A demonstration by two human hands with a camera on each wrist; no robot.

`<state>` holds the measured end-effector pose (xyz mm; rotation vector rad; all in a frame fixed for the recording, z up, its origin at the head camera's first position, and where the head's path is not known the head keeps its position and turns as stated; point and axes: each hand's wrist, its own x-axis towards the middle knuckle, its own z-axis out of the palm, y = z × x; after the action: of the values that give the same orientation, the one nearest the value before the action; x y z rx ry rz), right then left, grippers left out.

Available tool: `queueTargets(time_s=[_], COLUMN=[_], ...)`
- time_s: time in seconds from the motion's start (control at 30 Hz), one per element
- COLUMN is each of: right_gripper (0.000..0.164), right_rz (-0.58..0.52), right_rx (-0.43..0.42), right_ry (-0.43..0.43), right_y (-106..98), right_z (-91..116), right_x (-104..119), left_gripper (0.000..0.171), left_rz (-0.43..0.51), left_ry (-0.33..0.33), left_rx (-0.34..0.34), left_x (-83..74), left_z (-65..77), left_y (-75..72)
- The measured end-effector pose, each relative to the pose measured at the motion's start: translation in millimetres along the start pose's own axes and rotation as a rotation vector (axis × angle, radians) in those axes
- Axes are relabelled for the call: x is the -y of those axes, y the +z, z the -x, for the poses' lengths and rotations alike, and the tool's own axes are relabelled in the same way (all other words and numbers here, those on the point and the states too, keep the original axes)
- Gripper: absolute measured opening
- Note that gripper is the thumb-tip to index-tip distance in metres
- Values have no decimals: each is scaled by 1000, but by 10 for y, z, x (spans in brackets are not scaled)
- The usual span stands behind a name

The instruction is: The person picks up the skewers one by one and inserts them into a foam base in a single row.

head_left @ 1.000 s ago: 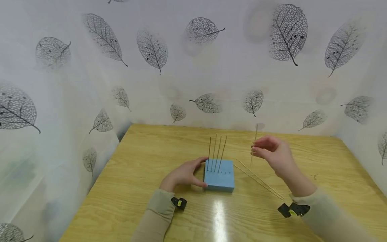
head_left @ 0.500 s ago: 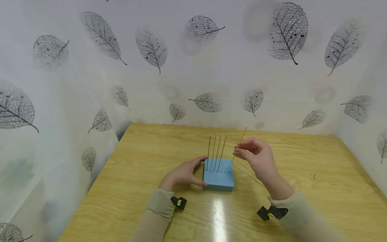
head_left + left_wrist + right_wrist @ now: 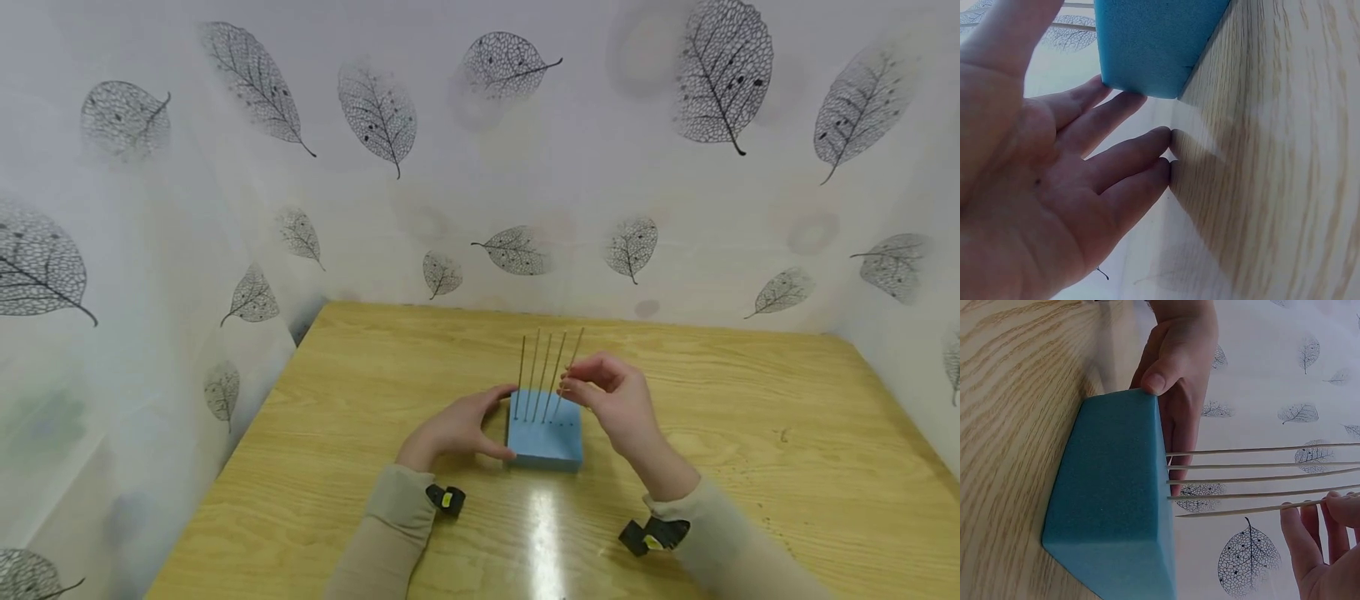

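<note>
Grips a blue block (image 3: pixel 546 437) along its 9 o'clock side with the left hand (image 3: pixel 452 427), spread wide from thumb at the 8 o'clock corner to fingertips at the 10 o'clock corner. Has that block resting on the wooden surface (image 3: pixel 315 475), at 5 o'clock from the middle of the head view. In the left wrist view, touches the block's edge with two fingertips and the surface with two others.

Pinches a thin wooden stick (image 3: pixel 1235 511) between thumb and fingertips of the right hand (image 3: pixel 615 400), held narrow around it at the block's 2 o'clock. Keeps this stick aslant, with the upper end toward 1 o'clock and the pointed lower end just beside the block's top face. Cannot tell any contact at that tip.

Standing upright in the block, four more sticks (image 3: pixel 520 375) in a row, beginning near the 9 o'clock edge and running toward 3 o'clock. Further along the same row, toward 3 o'clock, three small dark holes (image 3: pixel 561 423).

Wears beige sleeves (image 3: pixel 386 533) and a black device (image 3: pixel 452 500) at each wrist. At 12 o'clock, beyond the surface, a pale backdrop (image 3: pixel 450 192) with dark leaf prints.
</note>
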<state>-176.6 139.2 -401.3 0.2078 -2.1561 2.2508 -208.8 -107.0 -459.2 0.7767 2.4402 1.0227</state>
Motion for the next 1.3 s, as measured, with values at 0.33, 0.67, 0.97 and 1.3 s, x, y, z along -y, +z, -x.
queueTargets(time_s=[0.33,0.67,0.97,1.3], right_gripper=[16,18,16,15], right_rz=[28,54,109,135], right_rx=[7,-17,-16,0], right_ry=[1,44,37,8], right_y=[38,65,71,54], right_z=[-20,-16,-13,-14], right_x=[-43,-123,-173,-224], left_gripper=[105,105,105,105], left_rz=[-4,5,1,3], left_ry=[4,4,2,1], left_rx=[-4,-2,7,3], left_x=[-3,-8,0,17], left_z=[-4,-1,-13,-8], left_y=[-5,-4,-3,-2])
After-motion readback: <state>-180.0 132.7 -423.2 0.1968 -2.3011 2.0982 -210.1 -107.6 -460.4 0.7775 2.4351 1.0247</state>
